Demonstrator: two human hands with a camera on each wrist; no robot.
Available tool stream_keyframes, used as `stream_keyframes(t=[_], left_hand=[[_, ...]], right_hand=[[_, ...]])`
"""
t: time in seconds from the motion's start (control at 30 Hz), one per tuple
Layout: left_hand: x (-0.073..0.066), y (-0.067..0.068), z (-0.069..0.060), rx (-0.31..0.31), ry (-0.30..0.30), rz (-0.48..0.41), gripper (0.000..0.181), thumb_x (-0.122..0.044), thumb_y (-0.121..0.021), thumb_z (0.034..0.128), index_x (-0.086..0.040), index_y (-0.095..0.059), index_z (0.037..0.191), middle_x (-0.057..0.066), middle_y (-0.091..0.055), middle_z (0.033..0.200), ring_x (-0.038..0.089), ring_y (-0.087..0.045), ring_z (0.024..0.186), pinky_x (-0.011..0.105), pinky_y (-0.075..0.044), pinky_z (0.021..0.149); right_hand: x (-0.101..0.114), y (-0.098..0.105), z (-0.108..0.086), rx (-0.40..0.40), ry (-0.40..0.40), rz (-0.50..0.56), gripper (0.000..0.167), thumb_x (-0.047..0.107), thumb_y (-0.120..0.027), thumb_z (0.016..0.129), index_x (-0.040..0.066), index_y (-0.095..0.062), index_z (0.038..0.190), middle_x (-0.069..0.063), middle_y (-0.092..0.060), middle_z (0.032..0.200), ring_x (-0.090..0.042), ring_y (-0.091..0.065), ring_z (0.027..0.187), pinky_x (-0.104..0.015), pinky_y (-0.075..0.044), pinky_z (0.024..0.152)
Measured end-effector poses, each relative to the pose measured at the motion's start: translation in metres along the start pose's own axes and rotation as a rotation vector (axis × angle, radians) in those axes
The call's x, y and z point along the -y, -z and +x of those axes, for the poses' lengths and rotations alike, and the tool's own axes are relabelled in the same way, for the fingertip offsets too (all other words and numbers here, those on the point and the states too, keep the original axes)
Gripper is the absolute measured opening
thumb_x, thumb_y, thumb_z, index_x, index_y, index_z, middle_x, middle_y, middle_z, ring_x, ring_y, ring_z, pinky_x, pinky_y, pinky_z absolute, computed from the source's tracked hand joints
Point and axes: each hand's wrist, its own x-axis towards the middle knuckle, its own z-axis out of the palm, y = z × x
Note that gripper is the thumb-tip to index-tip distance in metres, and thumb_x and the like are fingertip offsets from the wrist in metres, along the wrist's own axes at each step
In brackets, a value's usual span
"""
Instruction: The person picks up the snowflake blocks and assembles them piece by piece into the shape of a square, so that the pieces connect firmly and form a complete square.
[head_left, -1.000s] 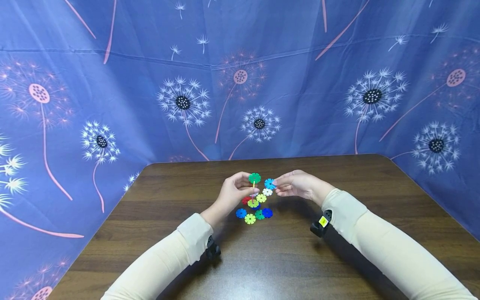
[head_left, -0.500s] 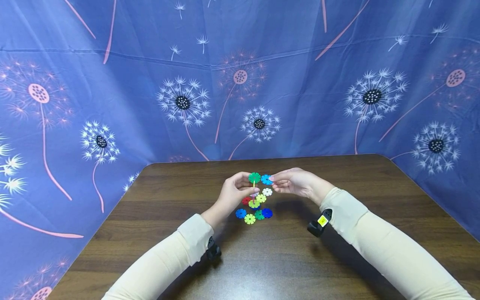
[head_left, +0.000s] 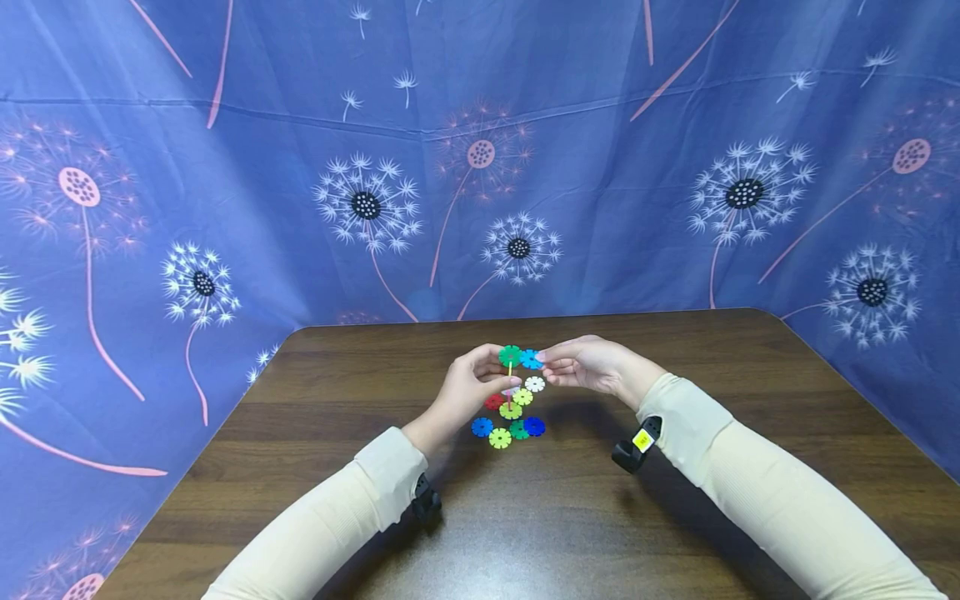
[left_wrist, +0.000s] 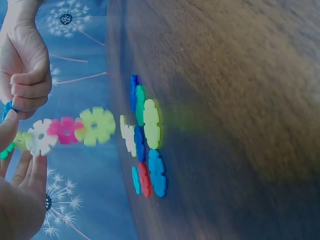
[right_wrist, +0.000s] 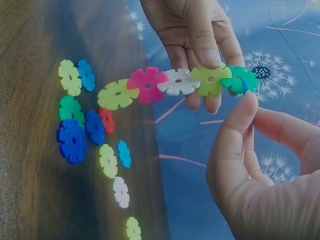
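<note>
My left hand (head_left: 468,385) grips a chain of notched, flower-shaped plastic discs above the table. From the top, as the right wrist view shows it, the chain runs green disc (right_wrist: 235,80), yellow disc (right_wrist: 204,87), white disc (right_wrist: 175,86), pink disc (right_wrist: 141,86), yellow disc (right_wrist: 111,96). The thumb lies over the upper yellow disc, fingers behind. My right hand (head_left: 588,365) pinches a light blue disc (head_left: 530,359) between thumb and fingertips, its edge against the green disc's side. Those fingers hide most of it in the right wrist view, so how deep the notches sit cannot be told.
Several loose discs lie on the brown wooden table (head_left: 577,517) below the chain, among them a dark blue disc (right_wrist: 72,142), a red disc (right_wrist: 106,121) and a white disc (right_wrist: 121,192). A blue dandelion-print cloth (head_left: 600,183) hangs behind the table.
My right hand has moved up and to the left, bringing the light blue disc from apart to touching the green disc. The left hand has hardly moved, shifting slightly right with the chain.
</note>
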Motion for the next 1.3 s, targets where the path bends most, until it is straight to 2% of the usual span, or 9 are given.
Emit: stream_keyframes(t=[0.17, 0.33, 0.5, 0.57, 0.7, 0.8, 0.93, 1.17, 1.3], left_hand=[[-0.002, 0.002, -0.001, 0.029, 0.017, 0.061, 0.024, -0.017, -0.066, 0.0924, -0.006, -0.066, 0.113, 0.016, -0.070, 0.108, 0.025, -0.068, 0.097, 0.034, -0.056, 0.084], [-0.005, 0.004, -0.003, 0.022, 0.002, 0.047, 0.027, -0.015, -0.052, 0.1003, 0.001, -0.065, 0.117, 0.020, -0.069, 0.109, 0.038, -0.066, 0.102, 0.049, -0.052, 0.092], [-0.004, 0.005, -0.002, -0.007, -0.001, 0.078, 0.027, -0.017, -0.054, 0.0993, 0.001, -0.067, 0.116, 0.020, -0.071, 0.107, 0.037, -0.067, 0.100, 0.046, -0.054, 0.090], [-0.013, 0.005, -0.005, -0.008, -0.005, 0.098, 0.027, -0.015, -0.055, 0.0990, 0.003, -0.067, 0.116, 0.022, -0.070, 0.106, 0.038, -0.067, 0.100, 0.044, -0.055, 0.088], [-0.014, 0.004, -0.004, -0.024, -0.002, 0.116, 0.027, -0.015, -0.057, 0.0980, 0.003, -0.068, 0.115, 0.021, -0.071, 0.106, 0.035, -0.068, 0.098, 0.041, -0.055, 0.087], [-0.006, 0.003, 0.000, -0.050, -0.016, 0.130, 0.026, -0.016, -0.059, 0.0967, 0.001, -0.071, 0.112, 0.018, -0.073, 0.104, 0.033, -0.070, 0.095, 0.039, -0.056, 0.083], [-0.008, 0.004, 0.001, -0.056, -0.024, 0.143, 0.024, -0.016, -0.060, 0.0962, 0.001, -0.072, 0.109, 0.018, -0.073, 0.102, 0.035, -0.069, 0.094, 0.043, -0.056, 0.082], [-0.006, 0.005, 0.002, -0.060, 0.008, 0.106, 0.025, -0.015, -0.060, 0.0959, 0.002, -0.071, 0.109, 0.019, -0.072, 0.106, 0.031, -0.071, 0.094, 0.039, -0.056, 0.086], [-0.004, 0.005, 0.002, -0.061, 0.014, 0.087, 0.024, -0.014, -0.060, 0.0958, 0.003, -0.071, 0.110, 0.019, -0.071, 0.107, 0.036, -0.069, 0.096, 0.039, -0.055, 0.088]], right_hand=[[0.000, 0.000, 0.001, 0.000, -0.015, 0.011, 0.024, -0.002, -0.054, 0.095, 0.006, -0.068, 0.077, -0.003, -0.065, 0.072, -0.009, -0.063, 0.066, -0.019, -0.054, 0.067], [0.000, 0.000, 0.001, 0.003, -0.017, -0.005, 0.025, -0.003, -0.053, 0.094, 0.007, -0.068, 0.076, -0.003, -0.065, 0.071, -0.009, -0.063, 0.065, -0.019, -0.054, 0.066], [0.000, -0.001, 0.000, 0.016, -0.017, -0.024, 0.026, -0.003, -0.052, 0.095, 0.007, -0.068, 0.076, -0.003, -0.065, 0.070, -0.009, -0.063, 0.064, -0.018, -0.054, 0.066], [0.001, -0.001, 0.000, 0.016, -0.021, -0.025, 0.026, -0.003, -0.052, 0.094, 0.007, -0.067, 0.076, -0.002, -0.065, 0.070, -0.009, -0.062, 0.064, -0.018, -0.054, 0.066], [0.001, -0.002, 0.000, 0.009, -0.031, -0.023, 0.025, -0.003, -0.053, 0.094, 0.006, -0.067, 0.075, -0.002, -0.065, 0.070, -0.008, -0.062, 0.064, -0.018, -0.053, 0.065], [0.002, -0.002, 0.001, 0.008, -0.035, 0.001, 0.024, -0.003, -0.053, 0.094, 0.005, -0.067, 0.076, -0.003, -0.064, 0.071, -0.008, -0.061, 0.065, -0.017, -0.053, 0.065], [0.002, -0.003, 0.001, 0.003, -0.047, 0.050, 0.022, -0.004, -0.052, 0.094, 0.003, -0.065, 0.078, -0.004, -0.064, 0.073, -0.008, -0.062, 0.065, -0.016, -0.053, 0.065], [0.001, -0.006, 0.002, -0.006, -0.071, 0.105, 0.021, -0.004, -0.051, 0.095, 0.002, -0.064, 0.080, -0.005, -0.064, 0.076, -0.008, -0.063, 0.066, -0.016, -0.054, 0.067], [0.001, -0.008, 0.002, 0.004, -0.066, 0.114, 0.020, -0.005, -0.051, 0.094, 0.002, -0.063, 0.080, -0.004, -0.064, 0.074, -0.007, -0.063, 0.066, -0.015, -0.053, 0.066]])
